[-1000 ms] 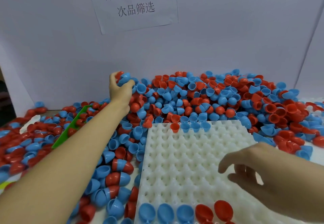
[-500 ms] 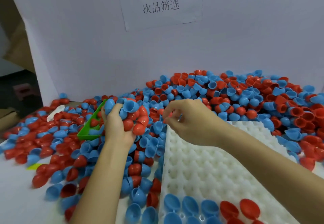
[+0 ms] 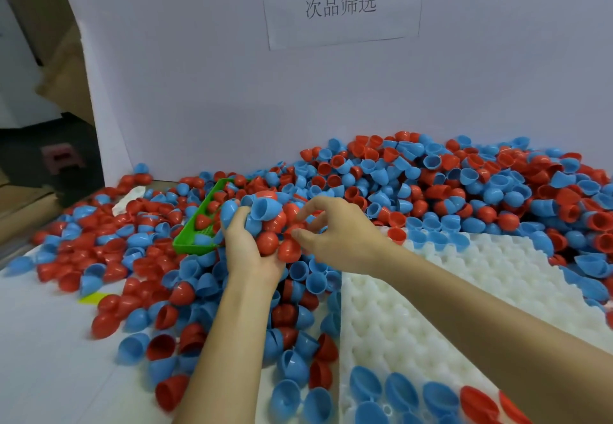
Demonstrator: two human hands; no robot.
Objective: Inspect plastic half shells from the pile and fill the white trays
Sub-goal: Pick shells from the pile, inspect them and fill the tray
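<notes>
My left hand (image 3: 247, 251) cups a handful of red and blue half shells (image 3: 268, 221) above the left part of the pile (image 3: 447, 188). My right hand (image 3: 335, 234) reaches into that handful, thumb and fingertips pinching a red shell (image 3: 296, 228) at its edge. The white tray (image 3: 464, 294) lies at the right, with a row of blue and red shells (image 3: 401, 390) along its near edge and a few at its far edge (image 3: 431, 239).
A green plastic tray (image 3: 199, 234) sits half buried in shells behind my left hand. Loose shells cover the table left of the white tray. A white board with a printed paper sign (image 3: 341, 2) closes the back; a dark gap opens at far left.
My left hand has drawn its handful of shells nearer and lower. My right hand has moved from over the tray to the handful and now pinches a red shell there.
</notes>
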